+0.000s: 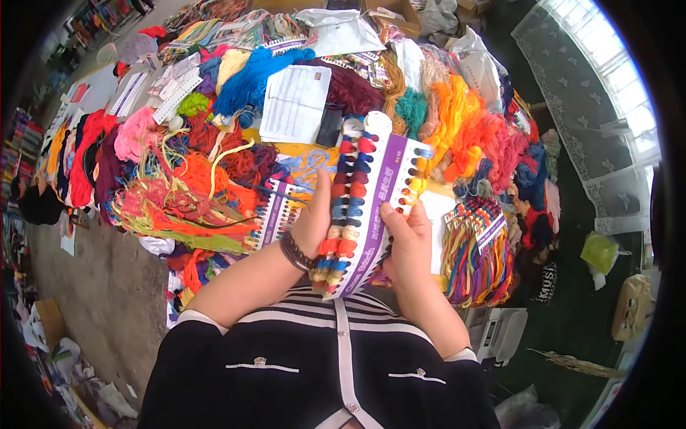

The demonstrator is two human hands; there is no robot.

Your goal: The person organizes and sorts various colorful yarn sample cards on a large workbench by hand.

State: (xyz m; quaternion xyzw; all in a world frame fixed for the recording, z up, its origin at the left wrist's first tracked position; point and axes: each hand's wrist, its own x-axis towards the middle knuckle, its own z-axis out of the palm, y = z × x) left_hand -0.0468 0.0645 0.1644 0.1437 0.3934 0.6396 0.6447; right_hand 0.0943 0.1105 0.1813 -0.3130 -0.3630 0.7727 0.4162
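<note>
Between my hands, in front of my chest, is a white and purple thread card (376, 207) with small hanks of coloured thread looped through holes along both edges. My left hand (314, 218) supports its left side, thumb pointing up and the other fingers hidden behind the card. On the right, my right hand (407, 239) pinches the card, its thumb lying on the front near the yellow and red hanks. Another purple-striped thread card (275, 211) lies on the pile just left of my left wrist.
A large heap of embroidery thread covers the table, including orange skeins (450, 129) and blue skeins (257, 79). Printed sheets (295, 104) lie on top. A bundle of threaded cards (475, 247) sits at the right. Cardboard boxes (393, 16) stand behind; a curtain (593, 107) hangs right.
</note>
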